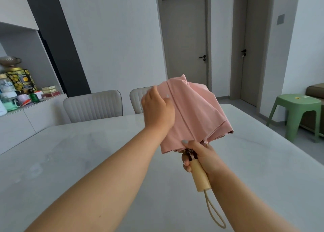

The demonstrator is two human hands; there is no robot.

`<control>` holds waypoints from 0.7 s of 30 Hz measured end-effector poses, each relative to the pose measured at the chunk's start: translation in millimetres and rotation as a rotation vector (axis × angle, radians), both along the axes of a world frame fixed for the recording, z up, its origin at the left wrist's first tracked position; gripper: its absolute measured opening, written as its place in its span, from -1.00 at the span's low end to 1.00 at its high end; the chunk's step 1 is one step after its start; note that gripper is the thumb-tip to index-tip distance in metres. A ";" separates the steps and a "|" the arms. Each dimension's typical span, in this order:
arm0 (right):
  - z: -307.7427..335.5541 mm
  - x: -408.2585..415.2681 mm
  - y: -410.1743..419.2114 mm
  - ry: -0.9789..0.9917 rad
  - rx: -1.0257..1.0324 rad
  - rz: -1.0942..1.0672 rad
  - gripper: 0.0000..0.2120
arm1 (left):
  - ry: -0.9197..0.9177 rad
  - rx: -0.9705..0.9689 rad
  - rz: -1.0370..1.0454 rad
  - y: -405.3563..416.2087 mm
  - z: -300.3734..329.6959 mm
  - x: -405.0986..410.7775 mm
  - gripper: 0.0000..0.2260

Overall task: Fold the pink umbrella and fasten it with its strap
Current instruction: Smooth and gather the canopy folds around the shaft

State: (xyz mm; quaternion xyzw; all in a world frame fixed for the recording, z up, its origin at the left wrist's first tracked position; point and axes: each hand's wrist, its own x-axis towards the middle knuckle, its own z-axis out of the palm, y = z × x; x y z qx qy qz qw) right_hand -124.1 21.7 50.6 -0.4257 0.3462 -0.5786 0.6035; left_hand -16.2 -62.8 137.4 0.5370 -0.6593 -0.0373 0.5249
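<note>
The pink umbrella (196,112) is collapsed, its loose canopy pointing up and away from me above the table. My right hand (201,157) grips the top of its pale wooden handle (199,177), thumb against the canopy's lower edge. A beige cord loop (214,214) hangs from the handle's end. My left hand (157,109) lies on the left side of the canopy, fingers curled round the fabric. The fastening strap is not visible.
A white marble-look table (87,161) spreads below my arms. Two grey chairs (93,105) stand at its far edge. A cluttered sideboard (19,95) is at the left, and a green stool (298,114) stands at the right. Two closed doors (185,39) are behind.
</note>
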 end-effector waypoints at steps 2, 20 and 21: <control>0.1 0.9 1.0 0.024 -0.004 0.005 -0.84 | 0.200 0.230 -0.109 4.3 -5.7 -8.4 -0.51; 0.7 1.9 -1.0 -0.170 0.053 0.204 -0.53 | 1.007 0.679 -0.467 -9.3 -36.5 3.1 -0.39; 0.4 0.6 -1.0 -0.154 0.057 0.203 -0.54 | 1.008 0.672 -0.484 -12.3 -39.0 2.7 -0.38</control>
